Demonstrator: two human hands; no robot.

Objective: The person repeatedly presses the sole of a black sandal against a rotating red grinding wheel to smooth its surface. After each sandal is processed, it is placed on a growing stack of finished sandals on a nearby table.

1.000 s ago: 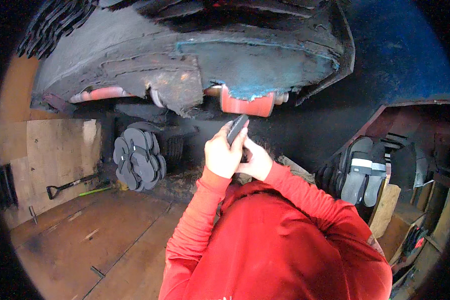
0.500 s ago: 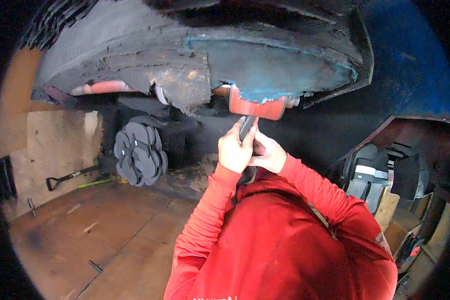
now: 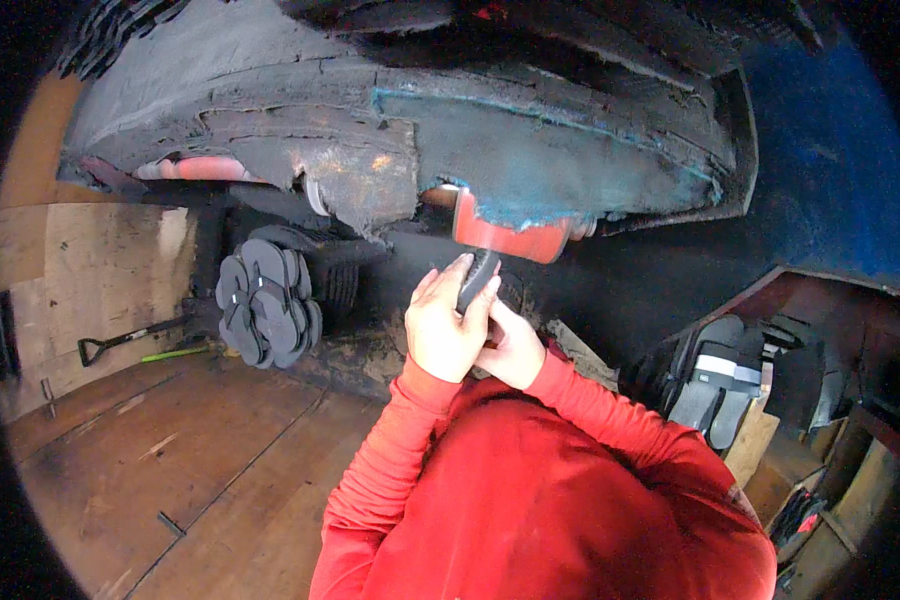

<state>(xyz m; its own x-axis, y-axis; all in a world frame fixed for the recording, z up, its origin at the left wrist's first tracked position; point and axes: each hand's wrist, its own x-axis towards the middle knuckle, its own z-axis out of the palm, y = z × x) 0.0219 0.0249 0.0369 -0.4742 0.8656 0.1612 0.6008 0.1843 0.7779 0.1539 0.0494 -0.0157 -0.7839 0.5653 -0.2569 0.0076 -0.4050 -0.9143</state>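
My left hand [image 3: 443, 327] and my right hand [image 3: 510, 345] are together, closed on a dark grey piece [image 3: 476, 280], likely footwear foam, held on a slant. Its upper end is at the lower edge of an orange-red belt roller [image 3: 510, 240]; I cannot tell if they touch. My left fingers lie along the piece's left side, and my right hand is partly behind my left. The roller sticks out beneath a torn, dust-coated hood [image 3: 560, 150] with blue-tinged edges. A second red roller [image 3: 198, 170] shows further left.
Grey flip-flops [image 3: 268, 300] are stacked at left, beside a wooden wall [image 3: 90, 275] with a black-handled tool [image 3: 120, 338] and a green rod [image 3: 170, 355]. Grey sandals with white straps [image 3: 712, 375] sit at right near wood boards [image 3: 755, 445]. Blue panel [image 3: 820, 150] at upper right; brown floor boards [image 3: 190, 460] lower left.
The view has shifted. Both hands have stayed together on the grey piece at the roller's lower edge; they moved right at half a second ago, then back left and slightly down.
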